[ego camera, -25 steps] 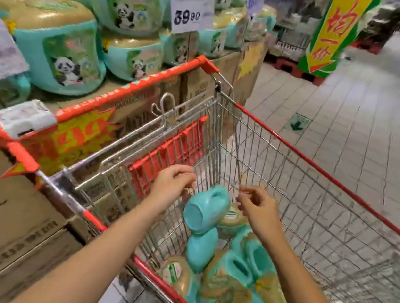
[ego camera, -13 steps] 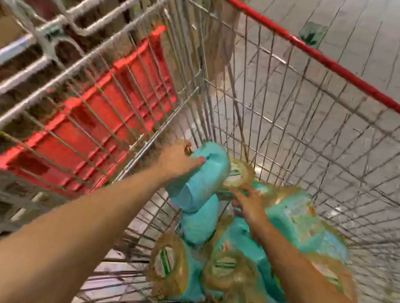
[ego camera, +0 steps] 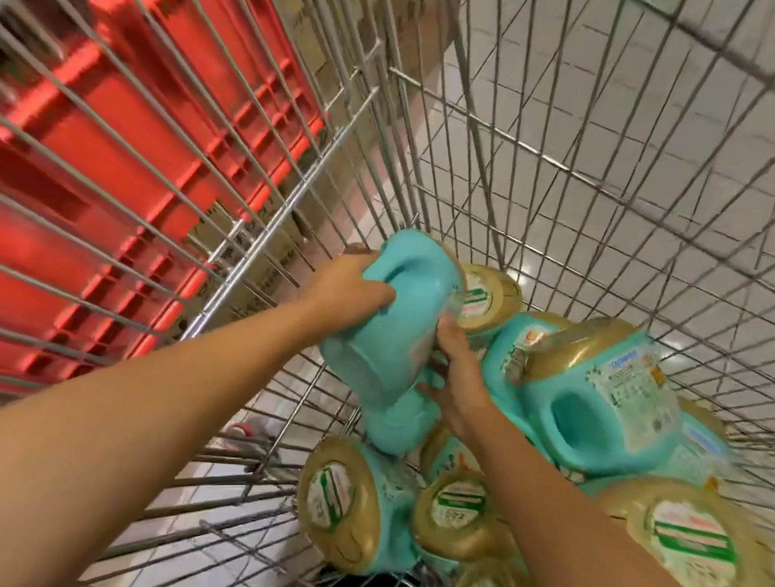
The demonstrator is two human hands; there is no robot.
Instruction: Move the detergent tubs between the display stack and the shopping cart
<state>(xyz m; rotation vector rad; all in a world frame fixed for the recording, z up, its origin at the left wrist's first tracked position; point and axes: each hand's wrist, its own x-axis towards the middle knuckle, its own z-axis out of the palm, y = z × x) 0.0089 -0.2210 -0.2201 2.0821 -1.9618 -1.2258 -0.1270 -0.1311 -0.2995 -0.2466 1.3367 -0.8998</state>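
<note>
Both my arms reach down into the wire shopping cart [ego camera: 587, 181]. A teal detergent tub [ego camera: 402, 315] lies on its side on top of the pile, its base toward me. My left hand [ego camera: 344, 287] grips its left edge, with the fingers curled over the rim of the base. My right hand [ego camera: 455, 381] holds it from the right and below, fingers wrapped under it. Several more teal tubs with gold lids fill the cart bottom, among them one tub [ego camera: 603, 395] with its handle hollow facing up and a gold-lidded tub [ego camera: 348, 500] close to me. The display stack is out of view.
The red plastic child-seat flap [ego camera: 111, 168] stands behind the cart's left wire wall. Brown cardboard boxes [ego camera: 402, 14] show through the wires at the top. Pale tiled floor [ego camera: 671, 109] lies beyond the cart's far side.
The camera has dipped deeper into the cart, and the display stack has left the view. Both hands have dropped onto the top tub and closed round it.
</note>
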